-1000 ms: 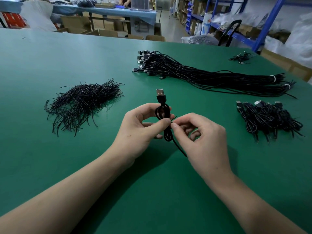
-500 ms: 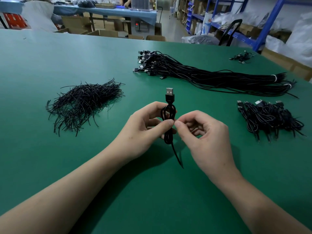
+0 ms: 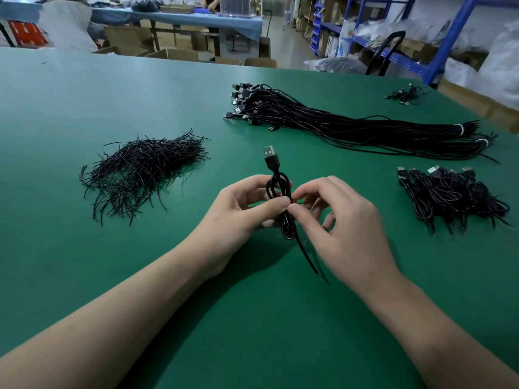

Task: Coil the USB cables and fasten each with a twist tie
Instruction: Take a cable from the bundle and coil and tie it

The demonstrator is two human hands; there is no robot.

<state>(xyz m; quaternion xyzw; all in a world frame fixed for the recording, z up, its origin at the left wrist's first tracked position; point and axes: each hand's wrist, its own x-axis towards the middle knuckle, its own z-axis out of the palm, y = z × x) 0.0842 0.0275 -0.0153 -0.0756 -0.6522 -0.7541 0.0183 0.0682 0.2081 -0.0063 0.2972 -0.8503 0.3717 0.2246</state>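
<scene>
The left hand [image 3: 247, 211] is gripping a coiled black USB cable [image 3: 276, 186] at its middle, above the green surface [image 3: 140, 276]. The right hand [image 3: 348, 231] is pinching a thin black twist tie [image 3: 299, 203] there.

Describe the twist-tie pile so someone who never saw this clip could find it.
On the green table, look left of the left hand: a heap of twist ties. Unlike the long cable bundle and the coiled cables to the right, its short black strands carry no USB plugs.
</scene>
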